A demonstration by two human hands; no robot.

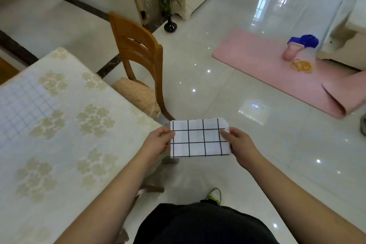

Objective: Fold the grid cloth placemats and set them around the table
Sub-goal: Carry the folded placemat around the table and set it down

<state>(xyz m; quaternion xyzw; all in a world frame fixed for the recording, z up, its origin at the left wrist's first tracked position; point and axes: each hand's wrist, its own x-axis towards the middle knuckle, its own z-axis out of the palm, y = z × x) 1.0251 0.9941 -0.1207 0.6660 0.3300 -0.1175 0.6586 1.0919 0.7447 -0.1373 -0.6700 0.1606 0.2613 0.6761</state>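
While I watched from my end, the table (65, 117) with its pale flowered cover filled the left of the view, and a second grid cloth (23, 105) lay flat on it at the far left, washed out by glare. Beyond the table's corner stood a wooden chair (136, 45) with a cushioned seat, and across the shiny floor a pink mat (267, 77) lay well apart from all of it. Smaller and nearer, the folded placemat (200, 138) was held in the air just past the table's near corner, over the floor, not touching the tabletop. My left hand (158, 140) pinched its left edge, thumb on top and fingers underneath, and my right hand (238, 144) pinched the right edge the same way, so both were clamped on the cloth. The layers at the upper right corner looked slightly stepped, so I judged the fold was nearly done but not quite square. To do this step well, I would have kept both pinches close to the corners, drawn the cloth lightly taut so the black lines matched layer to layer, then carried it level to a seat place and pressed it flat along the table's edge before letting go.
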